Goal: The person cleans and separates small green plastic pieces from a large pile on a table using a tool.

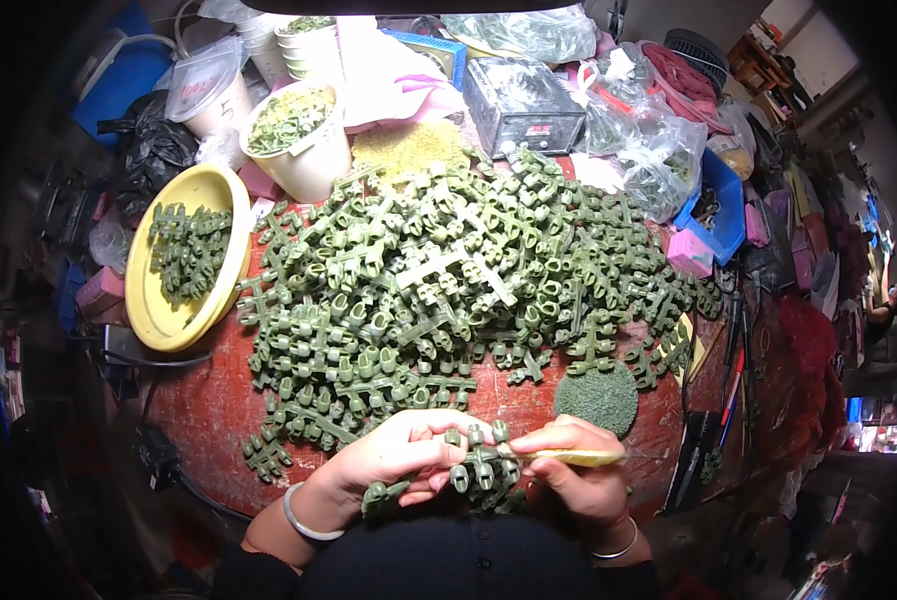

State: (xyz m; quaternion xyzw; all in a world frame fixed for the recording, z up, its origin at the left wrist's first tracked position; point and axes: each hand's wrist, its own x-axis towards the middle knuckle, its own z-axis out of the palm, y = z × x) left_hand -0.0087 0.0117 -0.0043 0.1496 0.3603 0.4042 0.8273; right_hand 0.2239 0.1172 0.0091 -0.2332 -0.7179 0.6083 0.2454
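Note:
My left hand (414,460) is closed around a branched green piece (484,462) that carries several small hollow knobs, close in front of my body. More green pieces (381,497) show below its fingers. My right hand (581,475) pinches a slim tool with a yellow handle (594,458); a thin shaft seems to run out from it to the right. The right fingertips meet the right side of the held green piece. Beyond both hands lies a large heap of similar green branched pieces (419,290). A round green textured pad (597,397) lies just past my right hand.
A tilted yellow basin (234,270) with green pieces stands at the left. Behind the heap are a white bucket of green scraps (314,165) and a dark box with a display (524,115). To the right are a blue tray (724,215), a pink block (691,253) and pen-like tools (734,375).

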